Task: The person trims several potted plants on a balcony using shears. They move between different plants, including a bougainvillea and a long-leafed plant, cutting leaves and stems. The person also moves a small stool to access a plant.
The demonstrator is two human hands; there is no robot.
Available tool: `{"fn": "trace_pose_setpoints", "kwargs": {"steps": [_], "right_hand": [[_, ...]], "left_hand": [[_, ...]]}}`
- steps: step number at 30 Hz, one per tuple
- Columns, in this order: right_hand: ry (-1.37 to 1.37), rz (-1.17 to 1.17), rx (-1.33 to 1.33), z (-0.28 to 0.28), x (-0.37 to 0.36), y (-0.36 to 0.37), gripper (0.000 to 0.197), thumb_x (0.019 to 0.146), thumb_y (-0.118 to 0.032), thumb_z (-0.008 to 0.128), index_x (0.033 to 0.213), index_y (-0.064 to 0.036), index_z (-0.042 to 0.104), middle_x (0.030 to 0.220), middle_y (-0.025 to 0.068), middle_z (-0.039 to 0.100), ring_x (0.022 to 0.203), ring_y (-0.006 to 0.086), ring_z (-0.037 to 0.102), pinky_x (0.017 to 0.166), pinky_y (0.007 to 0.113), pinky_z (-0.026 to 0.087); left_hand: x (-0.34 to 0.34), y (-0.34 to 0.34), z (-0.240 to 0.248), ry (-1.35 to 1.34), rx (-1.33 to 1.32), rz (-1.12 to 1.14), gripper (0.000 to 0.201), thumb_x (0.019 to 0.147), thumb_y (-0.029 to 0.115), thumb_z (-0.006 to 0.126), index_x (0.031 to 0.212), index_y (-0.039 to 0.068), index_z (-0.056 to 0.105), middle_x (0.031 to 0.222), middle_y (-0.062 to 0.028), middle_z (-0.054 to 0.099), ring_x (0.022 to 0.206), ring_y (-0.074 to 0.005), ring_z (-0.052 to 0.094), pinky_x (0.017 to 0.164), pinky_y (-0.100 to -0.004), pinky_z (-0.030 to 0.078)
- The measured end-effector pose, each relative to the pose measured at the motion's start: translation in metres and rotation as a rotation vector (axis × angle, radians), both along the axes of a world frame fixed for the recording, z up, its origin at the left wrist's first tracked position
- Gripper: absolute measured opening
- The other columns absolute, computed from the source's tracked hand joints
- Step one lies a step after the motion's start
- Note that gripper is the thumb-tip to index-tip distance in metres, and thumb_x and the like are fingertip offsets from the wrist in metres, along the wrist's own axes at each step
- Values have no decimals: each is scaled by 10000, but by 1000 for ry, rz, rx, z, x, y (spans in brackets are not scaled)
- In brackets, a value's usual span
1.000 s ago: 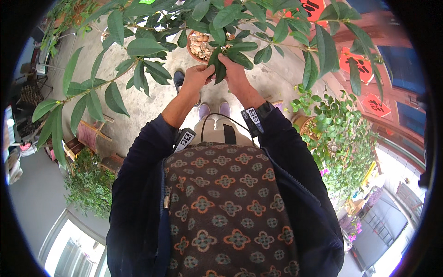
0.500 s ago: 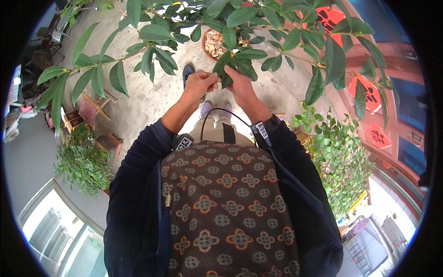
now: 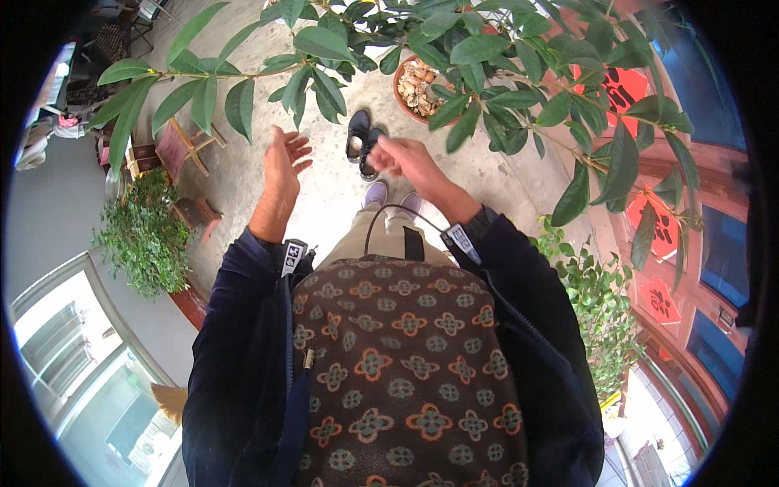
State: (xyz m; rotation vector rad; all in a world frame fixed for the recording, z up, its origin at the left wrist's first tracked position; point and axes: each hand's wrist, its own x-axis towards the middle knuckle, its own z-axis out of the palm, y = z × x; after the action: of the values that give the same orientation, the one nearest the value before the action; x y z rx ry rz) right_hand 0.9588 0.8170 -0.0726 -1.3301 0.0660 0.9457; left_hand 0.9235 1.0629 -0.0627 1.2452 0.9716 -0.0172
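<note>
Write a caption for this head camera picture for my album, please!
Left hand and right hand apart near green leaves, with dark shoes on the floor.

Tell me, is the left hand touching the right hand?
Apart. The head view shows pale floor in the wide gap between the left hand and the right hand.

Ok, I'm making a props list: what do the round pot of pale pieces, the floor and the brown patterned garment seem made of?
Round pot: smooth terracotta or plastic; the reddish-brown rim leaves it open. Floor: probably bare concrete, pale grey and blotchy. Brown patterned garment: likely matte fabric, though its grainy surface could be leather-like.
</note>
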Motion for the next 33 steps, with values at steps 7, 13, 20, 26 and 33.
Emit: {"fn": "trace_pose_setpoints", "kwargs": {"steps": [7,13,20,26,33], "right_hand": [[-59,19,7,-9,48,74,398,898,-413,574,1025,-39,619,1001,60,658,887,128,615,733,261,460],[-56,14,5,-8,41,81,266,914,-290,556,929,-36,636,789,30,668,667,101,626,559,212,434],[-13,-35,-16,4,25,78,254,930,-276,523,916,-38,611,774,31,642,631,83,574,542,206,397],[-119,-169,-56,7,11,97,214,901,-191,520,882,9,595,735,64,623,573,87,532,497,216,386],[-128,-350,-164,2,-6,116,320,929,-359,506,898,-55,601,801,43,635,679,107,583,607,226,430]], "left_hand": [[24,-11,13,-114,-13,-210,386,927,388,522,983,20,623,768,-52,645,623,-138,590,577,-268,472],[5,-14,13,-160,-26,-186,261,924,256,554,845,31,660,638,-23,597,499,-101,507,503,-241,424],[6,26,15,-81,143,-128,403,906,388,553,950,-5,632,758,-82,638,605,-132,578,546,-260,458],[53,52,6,-203,38,-450,508,858,490,591,1104,45,594,943,-114,626,785,-163,600,676,-350,481],[63,85,3,-301,-140,-588,80,842,73,601,824,23,661,619,-3,576,502,-56,468,439,-202,349]]}}
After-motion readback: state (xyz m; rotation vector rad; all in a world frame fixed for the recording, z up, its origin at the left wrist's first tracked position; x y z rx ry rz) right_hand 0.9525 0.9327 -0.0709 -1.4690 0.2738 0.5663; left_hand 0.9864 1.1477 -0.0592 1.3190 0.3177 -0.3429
